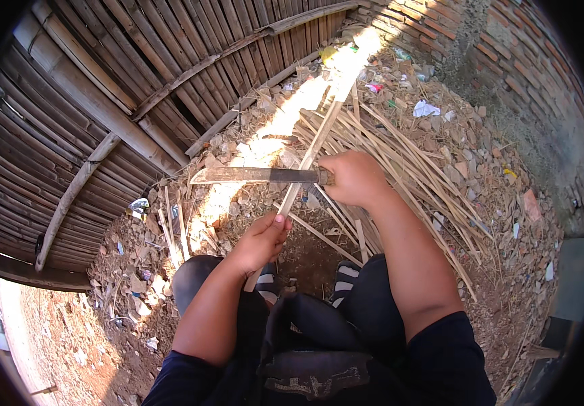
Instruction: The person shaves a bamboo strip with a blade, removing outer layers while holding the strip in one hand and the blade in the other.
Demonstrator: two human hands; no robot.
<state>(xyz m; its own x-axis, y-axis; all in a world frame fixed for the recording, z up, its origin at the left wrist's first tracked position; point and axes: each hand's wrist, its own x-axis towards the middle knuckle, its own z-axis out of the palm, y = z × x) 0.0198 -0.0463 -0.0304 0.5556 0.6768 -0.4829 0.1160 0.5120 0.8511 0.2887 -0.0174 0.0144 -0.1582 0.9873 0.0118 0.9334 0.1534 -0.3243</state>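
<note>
My left hand (263, 240) is closed round the lower part of a long pale bamboo strip (320, 135), which slants up and away to the right. In my right hand (351, 177) is the handle of a machete (254, 175). Its dark, worn blade points left and lies across the strip, a little above my left hand. Whether the edge cuts into the strip, I cannot tell. The strip's lower end shows below my left hand, between my knees. Beyond my right hand, a pile of split bamboo strips (400, 159) lies on the ground.
A bamboo wall (190, 61) rises at the left and a brick wall (508, 74) at the far right. Rubble and litter (464, 142) cover the ground. Several short sticks (170, 227) stand by my left knee. My sandalled feet (344, 281) are close below the work.
</note>
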